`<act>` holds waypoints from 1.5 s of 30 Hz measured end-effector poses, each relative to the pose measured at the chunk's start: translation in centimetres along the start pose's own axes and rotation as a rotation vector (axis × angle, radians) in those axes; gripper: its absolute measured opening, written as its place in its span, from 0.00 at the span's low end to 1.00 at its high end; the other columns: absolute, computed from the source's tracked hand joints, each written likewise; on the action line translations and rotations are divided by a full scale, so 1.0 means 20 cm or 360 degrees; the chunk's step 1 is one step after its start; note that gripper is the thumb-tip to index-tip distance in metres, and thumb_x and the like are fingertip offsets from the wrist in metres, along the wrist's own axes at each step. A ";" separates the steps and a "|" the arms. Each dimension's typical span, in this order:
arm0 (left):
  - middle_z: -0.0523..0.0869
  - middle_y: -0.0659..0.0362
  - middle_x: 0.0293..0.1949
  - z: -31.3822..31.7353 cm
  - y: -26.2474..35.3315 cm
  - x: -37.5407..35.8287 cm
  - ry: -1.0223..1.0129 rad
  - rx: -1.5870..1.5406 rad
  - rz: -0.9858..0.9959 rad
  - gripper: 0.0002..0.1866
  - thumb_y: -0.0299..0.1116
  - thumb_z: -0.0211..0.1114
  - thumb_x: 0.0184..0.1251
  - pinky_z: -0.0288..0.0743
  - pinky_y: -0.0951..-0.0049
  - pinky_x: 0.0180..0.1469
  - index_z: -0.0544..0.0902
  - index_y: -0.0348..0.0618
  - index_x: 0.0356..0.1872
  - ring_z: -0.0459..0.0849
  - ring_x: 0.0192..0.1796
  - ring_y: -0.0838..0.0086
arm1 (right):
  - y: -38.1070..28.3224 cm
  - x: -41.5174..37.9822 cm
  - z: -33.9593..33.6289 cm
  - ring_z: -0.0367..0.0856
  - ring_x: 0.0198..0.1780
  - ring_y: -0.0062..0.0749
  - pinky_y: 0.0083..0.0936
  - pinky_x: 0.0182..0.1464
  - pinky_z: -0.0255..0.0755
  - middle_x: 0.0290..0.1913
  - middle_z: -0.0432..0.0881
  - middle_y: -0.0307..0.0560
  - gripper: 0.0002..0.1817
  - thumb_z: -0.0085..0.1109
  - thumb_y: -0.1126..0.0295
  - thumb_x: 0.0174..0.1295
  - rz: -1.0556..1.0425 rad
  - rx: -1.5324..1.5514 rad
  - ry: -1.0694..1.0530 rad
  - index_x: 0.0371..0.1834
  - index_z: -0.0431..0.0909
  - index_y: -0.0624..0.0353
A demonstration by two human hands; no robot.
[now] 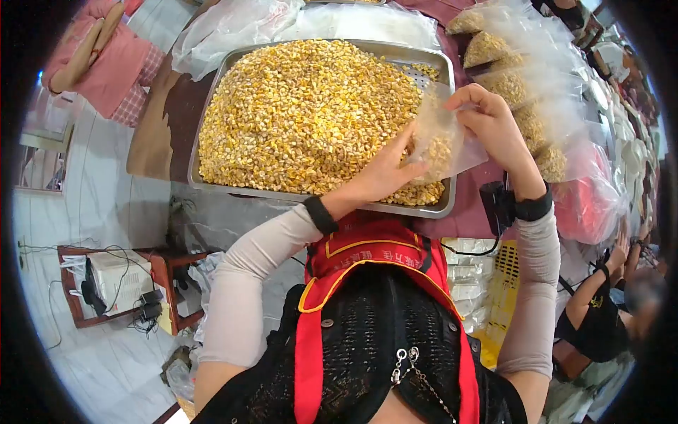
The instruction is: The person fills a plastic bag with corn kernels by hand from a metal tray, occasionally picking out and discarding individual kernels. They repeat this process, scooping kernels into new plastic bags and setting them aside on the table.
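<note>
A metal tray (194, 159) holds a big heap of yellow corn kernels (304, 113). Over its right end is a clear plastic bag (436, 145) with some kernels inside. My left hand (387, 168) lies against the bag's left side, thumb and fingers apart around its lower part. With thumb and forefinger together, my right hand (494, 127) grips the bag's upper right edge. Part of a perforated metal scoop (417, 74) shows in the corn at the tray's back right corner.
Filled bags of kernels (510, 85) line the table's right side, near a pink plastic bag (585, 187). Clear plastic sheets (233, 28) lie behind the tray. A person with folded arms (99, 60) stands back left; others are at right. A yellow crate (505, 283) is below.
</note>
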State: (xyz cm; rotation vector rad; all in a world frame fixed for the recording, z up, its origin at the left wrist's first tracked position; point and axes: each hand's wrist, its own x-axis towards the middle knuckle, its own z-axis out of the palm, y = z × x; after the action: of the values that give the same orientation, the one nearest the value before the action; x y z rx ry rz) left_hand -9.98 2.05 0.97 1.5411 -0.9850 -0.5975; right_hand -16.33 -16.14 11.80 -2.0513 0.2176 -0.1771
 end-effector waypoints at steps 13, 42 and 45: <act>0.84 0.57 0.42 -0.03 0.09 0.18 0.0534 -0.0431 -0.0069 0.21 0.42 0.47 0.73 0.72 0.76 0.50 0.78 0.34 0.49 0.79 0.44 0.77 | -0.04 0.01 -0.11 0.69 0.25 0.11 0.10 0.27 0.62 0.25 0.72 0.30 0.09 0.51 0.72 0.60 0.0004 0.0446 0.0270 0.42 0.77 0.61; 0.73 0.57 0.59 -0.18 0.20 0.14 -0.0316 -0.0350 -0.0111 0.34 0.19 0.63 0.54 0.68 0.73 0.59 0.62 0.38 0.64 0.72 0.59 0.73 | 0.18 -0.18 0.20 0.73 0.55 0.23 0.24 0.57 0.68 0.55 0.76 0.40 0.37 0.69 0.82 0.45 -0.0134 0.1247 0.0165 0.61 0.64 0.61; 0.77 0.57 0.54 -0.18 0.23 0.15 -0.0277 -0.0539 -0.0203 0.32 0.20 0.66 0.51 0.71 0.73 0.56 0.67 0.36 0.61 0.76 0.55 0.74 | 0.17 -0.17 0.21 0.73 0.55 0.22 0.24 0.57 0.68 0.55 0.75 0.40 0.37 0.68 0.82 0.46 -0.0131 0.1255 0.0121 0.62 0.63 0.61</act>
State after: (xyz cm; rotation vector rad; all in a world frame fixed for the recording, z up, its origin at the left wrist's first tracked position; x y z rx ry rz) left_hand -6.66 1.44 6.57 1.2706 -0.8658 -0.9511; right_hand -18.94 -13.34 6.63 -1.2706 0.0856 -0.3327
